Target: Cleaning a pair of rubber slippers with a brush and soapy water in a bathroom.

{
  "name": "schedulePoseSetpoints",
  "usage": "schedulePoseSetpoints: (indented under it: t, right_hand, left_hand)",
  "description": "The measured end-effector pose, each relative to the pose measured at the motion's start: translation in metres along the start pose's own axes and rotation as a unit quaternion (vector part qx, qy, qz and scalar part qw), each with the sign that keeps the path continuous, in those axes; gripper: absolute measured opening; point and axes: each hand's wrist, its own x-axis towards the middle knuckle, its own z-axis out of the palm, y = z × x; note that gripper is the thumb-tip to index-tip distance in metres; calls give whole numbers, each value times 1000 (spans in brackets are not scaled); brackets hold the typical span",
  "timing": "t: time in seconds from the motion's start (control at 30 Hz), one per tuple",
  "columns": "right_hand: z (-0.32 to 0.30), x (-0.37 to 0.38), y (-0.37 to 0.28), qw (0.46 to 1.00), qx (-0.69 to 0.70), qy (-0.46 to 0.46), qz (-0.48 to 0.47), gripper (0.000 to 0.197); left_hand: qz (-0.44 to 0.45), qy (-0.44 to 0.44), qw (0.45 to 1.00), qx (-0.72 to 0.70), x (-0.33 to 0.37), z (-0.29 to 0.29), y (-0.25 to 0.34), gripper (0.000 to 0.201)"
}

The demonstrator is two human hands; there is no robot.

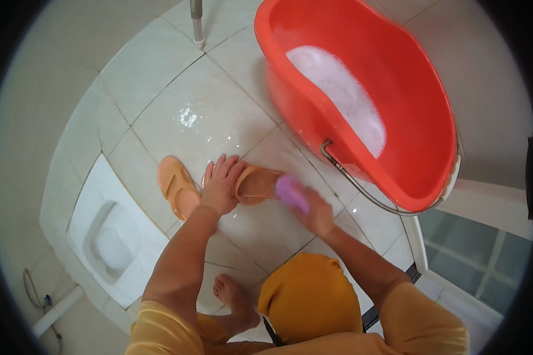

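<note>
An orange sandal lies on the tiled floor in front of me, and my left hand grips its strap end, fingers laid over the front. In my right hand is a purple scrubbing brush, slightly blurred, held against the sandal's heel end. The brush's bristles are hidden. The matching orange sandal rests on the floor just left of my left hand, touched by neither hand.
A big red bucket with a metal handle holds white suds at the upper right. A white squat toilet is set in the floor at left. Water wets the tiles. A grey pole stands at the far side.
</note>
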Motion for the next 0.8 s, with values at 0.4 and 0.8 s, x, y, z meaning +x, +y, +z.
schedulePoseSetpoints:
  t: [0.4,0.8]
  right_hand:
    - [-2,51,-31,978,134,59,147,59]
    - [-5,27,-39,949,176,32,261,54]
  left_hand:
    - [-156,8,985,76,-19,18,37,83]
    - [-178,85,975,-100,-31,39,26,80]
